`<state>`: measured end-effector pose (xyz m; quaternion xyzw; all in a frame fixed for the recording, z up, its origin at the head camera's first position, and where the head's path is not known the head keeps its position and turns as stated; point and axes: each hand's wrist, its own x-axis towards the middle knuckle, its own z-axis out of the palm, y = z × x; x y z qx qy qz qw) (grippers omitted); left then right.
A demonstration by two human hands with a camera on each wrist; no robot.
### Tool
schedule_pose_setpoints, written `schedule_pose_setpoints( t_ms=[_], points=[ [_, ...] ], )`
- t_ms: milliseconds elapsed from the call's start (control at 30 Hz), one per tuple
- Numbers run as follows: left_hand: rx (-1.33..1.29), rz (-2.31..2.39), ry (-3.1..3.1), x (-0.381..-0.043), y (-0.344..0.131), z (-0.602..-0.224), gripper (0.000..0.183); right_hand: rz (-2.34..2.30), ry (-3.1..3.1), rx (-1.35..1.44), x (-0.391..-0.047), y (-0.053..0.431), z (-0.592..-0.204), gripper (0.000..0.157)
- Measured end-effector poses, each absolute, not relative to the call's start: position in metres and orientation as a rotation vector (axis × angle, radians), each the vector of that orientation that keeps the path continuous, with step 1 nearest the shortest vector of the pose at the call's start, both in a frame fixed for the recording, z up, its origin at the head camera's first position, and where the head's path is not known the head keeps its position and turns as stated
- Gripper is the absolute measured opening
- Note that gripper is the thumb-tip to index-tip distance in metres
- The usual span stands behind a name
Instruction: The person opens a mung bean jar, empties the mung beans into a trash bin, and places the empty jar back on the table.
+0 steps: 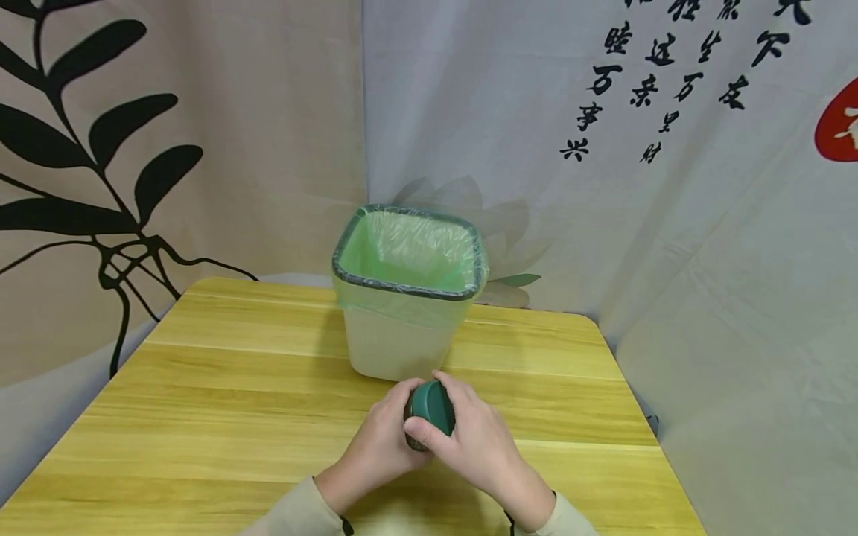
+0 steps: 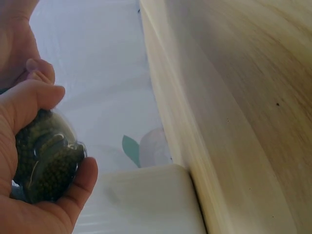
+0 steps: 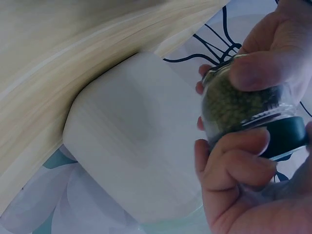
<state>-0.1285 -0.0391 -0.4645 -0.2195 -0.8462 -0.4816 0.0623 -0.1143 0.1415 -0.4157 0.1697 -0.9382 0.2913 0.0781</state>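
Note:
Near the middle of the table, both hands hold a small clear jar (image 3: 234, 100) filled with greenish granules and closed with a dark green lid (image 1: 432, 406). The left hand (image 1: 382, 439) grips the glass body, its thumb and fingers curled round it. On the lid side, the right hand (image 1: 479, 439) wraps its fingers and thumb about the green lid. From the left wrist view, the glass base of the jar (image 2: 53, 168) shows between left thumb and fingers, tilted. Whether the lid is loosened, I cannot tell.
A whitish trash bin (image 1: 398, 342) lined with a green bag stands upright just beyond the hands, at the back of the wooden table (image 1: 234, 417). Printed cloth (image 1: 268, 134) hangs behind and to the right of the table.

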Motion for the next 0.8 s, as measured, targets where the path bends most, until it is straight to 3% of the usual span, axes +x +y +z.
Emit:
schedule_pose_setpoints(
  t_ms=[800],
  points=[
    [-0.693,-1.431,-2.536,-0.1284,-0.0375,-0.4648,0.084,1.007,-2.842,0.388,-0.1134,0.1382,-0.4135,0.076]
  ],
)
